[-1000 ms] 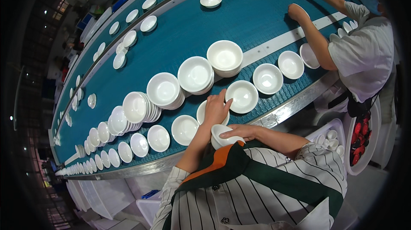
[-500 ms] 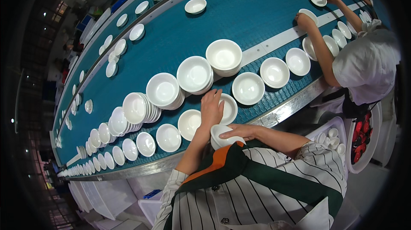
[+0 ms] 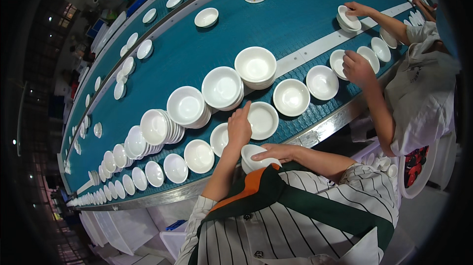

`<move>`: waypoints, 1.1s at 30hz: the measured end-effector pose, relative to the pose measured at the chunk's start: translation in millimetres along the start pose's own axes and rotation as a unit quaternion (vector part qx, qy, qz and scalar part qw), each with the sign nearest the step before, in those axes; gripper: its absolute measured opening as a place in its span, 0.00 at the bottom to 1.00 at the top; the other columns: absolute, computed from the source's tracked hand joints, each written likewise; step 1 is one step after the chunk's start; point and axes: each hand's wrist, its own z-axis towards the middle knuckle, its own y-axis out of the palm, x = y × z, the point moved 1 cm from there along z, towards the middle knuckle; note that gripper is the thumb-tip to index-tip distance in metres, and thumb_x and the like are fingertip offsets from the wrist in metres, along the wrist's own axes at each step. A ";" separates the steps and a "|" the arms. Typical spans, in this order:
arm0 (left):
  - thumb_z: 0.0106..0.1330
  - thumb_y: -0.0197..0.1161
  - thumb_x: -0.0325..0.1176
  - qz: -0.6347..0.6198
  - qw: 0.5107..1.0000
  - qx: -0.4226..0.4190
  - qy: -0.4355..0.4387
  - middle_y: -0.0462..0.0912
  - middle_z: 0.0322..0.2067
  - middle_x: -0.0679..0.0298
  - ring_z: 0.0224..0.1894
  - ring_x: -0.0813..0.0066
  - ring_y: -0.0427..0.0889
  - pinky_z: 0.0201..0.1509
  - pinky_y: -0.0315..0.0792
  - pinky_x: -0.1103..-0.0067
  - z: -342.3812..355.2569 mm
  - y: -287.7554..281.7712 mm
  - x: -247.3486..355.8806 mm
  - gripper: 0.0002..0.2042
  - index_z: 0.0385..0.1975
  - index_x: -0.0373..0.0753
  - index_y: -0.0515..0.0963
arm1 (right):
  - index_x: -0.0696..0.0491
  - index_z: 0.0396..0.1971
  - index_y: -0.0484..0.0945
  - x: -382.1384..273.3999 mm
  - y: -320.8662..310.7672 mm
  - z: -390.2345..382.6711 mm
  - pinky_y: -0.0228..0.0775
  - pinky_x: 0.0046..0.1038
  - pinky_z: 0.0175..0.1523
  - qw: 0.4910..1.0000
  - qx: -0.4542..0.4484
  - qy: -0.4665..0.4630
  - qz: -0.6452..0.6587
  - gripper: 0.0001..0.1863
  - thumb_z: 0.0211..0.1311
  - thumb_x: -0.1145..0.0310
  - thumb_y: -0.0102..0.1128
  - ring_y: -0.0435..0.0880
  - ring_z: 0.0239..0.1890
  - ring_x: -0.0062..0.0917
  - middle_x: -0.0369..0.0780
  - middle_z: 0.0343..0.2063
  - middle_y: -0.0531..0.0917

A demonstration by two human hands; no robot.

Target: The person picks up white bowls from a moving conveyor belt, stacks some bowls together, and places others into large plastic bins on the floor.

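My right hand [image 3: 277, 152] is closed round a small stack of white bowls [image 3: 252, 155], held tilted against the front of my apron. At the near belt row, my left hand [image 3: 239, 128] is open, its index finger stretched forward. It lies between two white bowls, against or just beside the left rim of the right-hand bowl [image 3: 262, 121]. The left-hand bowl [image 3: 219, 139] is partly covered by my hand and wrist. Ahead of my fingers stand tall stacks of white bowls, the nearest being one stack [image 3: 222, 87] and another [image 3: 255, 66] to its right.
The teal conveyor belt [image 3: 295, 23] carries scattered bowls, split by a white divider strip [image 3: 305, 55]. A metal edge [image 3: 315, 134] runs along its near side. At right, a co-worker's hand [image 3: 358, 9] grips stacked bowls. A white tub [image 3: 419, 176] holds red and black items.
Bowls in the near row and on the far belt have shifted left. My left hand's fingers have drawn together beside a bowl; my right hand has stayed put. The co-worker now holds stacked bowls.
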 end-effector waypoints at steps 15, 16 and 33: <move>0.54 0.56 0.28 -0.010 1.000 0.015 0.019 0.78 0.25 0.51 0.31 0.55 0.77 0.40 0.64 0.64 48.5 39.3 54.4 0.22 0.51 0.34 0.65 | 0.60 0.52 0.65 -14.6 -39.4 -58.3 0.72 0.11 0.32 1.000 -0.003 0.003 0.017 0.32 0.55 0.52 0.60 0.78 0.37 0.13 0.38 0.40 0.76; 0.53 0.55 0.27 -0.009 1.000 0.004 0.007 0.78 0.25 0.50 0.32 0.54 0.77 0.41 0.64 0.63 49.0 38.5 57.0 0.23 0.52 0.35 0.65 | 0.60 0.52 0.65 -13.7 -45.2 -61.4 0.72 0.11 0.32 1.000 -0.005 0.007 0.010 0.32 0.55 0.52 0.60 0.78 0.37 0.13 0.38 0.40 0.76; 0.54 0.59 0.33 -0.041 0.997 0.050 0.052 0.76 0.24 0.50 0.32 0.54 0.74 0.43 0.63 0.67 88.8 73.1 131.5 0.20 0.47 0.33 0.69 | 0.61 0.52 0.65 -16.9 -97.6 -118.9 0.73 0.12 0.30 1.000 0.004 -0.003 0.000 0.33 0.55 0.51 0.59 0.79 0.33 0.14 0.38 0.38 0.77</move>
